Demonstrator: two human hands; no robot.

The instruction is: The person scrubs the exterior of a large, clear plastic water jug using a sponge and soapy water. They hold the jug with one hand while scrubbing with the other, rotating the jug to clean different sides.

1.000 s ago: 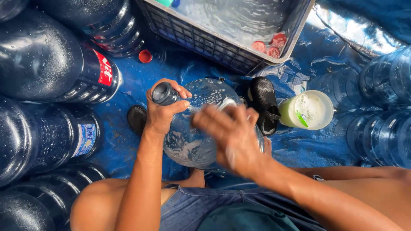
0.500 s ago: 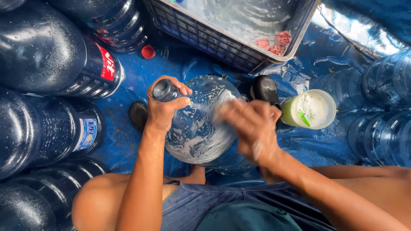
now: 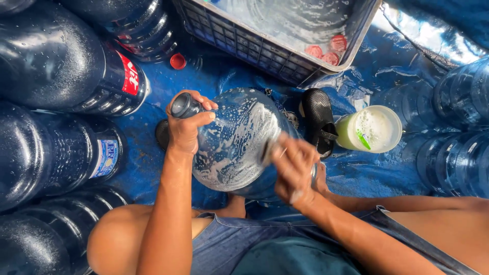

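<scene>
The large blue water jug [image 3: 237,145] lies on its side on the blue tarp [image 3: 204,81], directly in front of the seated person, between the knees. Its long axis runs from upper left to lower right in the head view; the neck points up and left, and the base points toward the person's right side.

The left hand [image 3: 186,125] is closed around the neck just below the open mouth and steadies the jug. The right hand [image 3: 293,170] rests on the soapy flank near the base, fingers curled. It appears to hold a small scrubbing item, but motion blur prevents confirmation.

Both hands are in contact with the jug. A black sandal [image 3: 320,119] and a soapy green cup [image 3: 371,130] sit just beyond the right hand.
</scene>
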